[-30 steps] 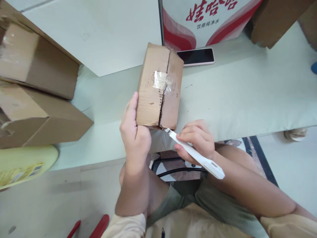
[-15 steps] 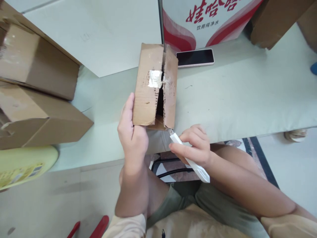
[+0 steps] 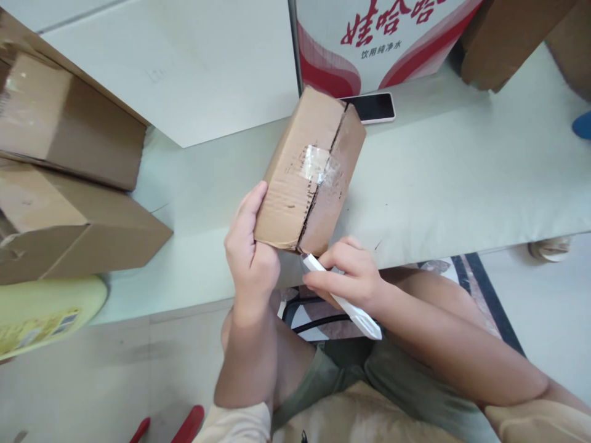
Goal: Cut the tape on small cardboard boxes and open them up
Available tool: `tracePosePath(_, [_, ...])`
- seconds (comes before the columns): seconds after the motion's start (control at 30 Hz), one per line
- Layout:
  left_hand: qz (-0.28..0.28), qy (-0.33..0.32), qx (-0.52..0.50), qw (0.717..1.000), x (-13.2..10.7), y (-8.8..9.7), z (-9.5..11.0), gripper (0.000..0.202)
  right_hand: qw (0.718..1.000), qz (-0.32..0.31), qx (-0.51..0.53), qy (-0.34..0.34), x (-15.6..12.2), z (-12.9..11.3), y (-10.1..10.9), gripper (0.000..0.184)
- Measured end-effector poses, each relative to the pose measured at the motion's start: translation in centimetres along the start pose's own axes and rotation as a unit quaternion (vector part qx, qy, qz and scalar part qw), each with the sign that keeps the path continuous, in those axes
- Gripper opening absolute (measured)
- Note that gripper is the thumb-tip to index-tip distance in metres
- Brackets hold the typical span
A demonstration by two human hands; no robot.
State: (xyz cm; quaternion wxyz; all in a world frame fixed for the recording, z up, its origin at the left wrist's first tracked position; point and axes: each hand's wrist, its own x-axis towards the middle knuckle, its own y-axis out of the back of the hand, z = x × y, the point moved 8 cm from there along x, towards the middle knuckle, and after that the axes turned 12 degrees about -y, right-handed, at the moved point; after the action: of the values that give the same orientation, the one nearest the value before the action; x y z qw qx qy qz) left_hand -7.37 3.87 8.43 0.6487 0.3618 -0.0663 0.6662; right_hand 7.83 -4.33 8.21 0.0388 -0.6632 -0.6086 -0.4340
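Note:
A small brown cardboard box (image 3: 293, 191) is tilted at the middle of the bench, a seam running along its top face. Clear tape (image 3: 315, 165) lies across part of that seam. My left hand (image 3: 253, 246) grips the box by its near left corner, thumb up along the side. In my right hand (image 3: 346, 271) is a white utility knife (image 3: 355, 311), held between thumb and fingers. Its front end meets the near end of the seam, by the box's bottom corner; the blade itself is barely visible there.
A smartphone (image 3: 373, 107) lies behind the box, before a white and red carton (image 3: 383, 37). Larger cardboard boxes (image 3: 96, 129) stand at the left, near a yellow container (image 3: 55, 314). The pale bench (image 3: 443, 184) ends at a front edge above my legs.
The box has turned clockwise and shifted right, its far end now partly covering the phone. The gap along its seam has narrowed. My right hand with the knife moved slightly left.

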Motion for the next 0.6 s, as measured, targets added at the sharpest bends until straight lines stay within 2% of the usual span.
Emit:
tracePosePath(0.27, [0.020,0.016,0.017,1.000,0.2,0.3,-0.4,0.051,0.997,0.064,0.016,0.039,-0.3,-0.6,1.3,0.013])
tracePosePath(0.47, [0.023,0.015,0.020,0.999,0.2,0.5,-0.6,0.050,0.997,0.061,0.026,0.045,0.3,-1.1,2.2,0.016])
tracePosePath(0.6, [0.031,0.005,0.016,0.999,0.1,1.0,-1.4,0.044,0.992,0.061,0.101,0.037,0.5,-1.0,3.2,0.022])
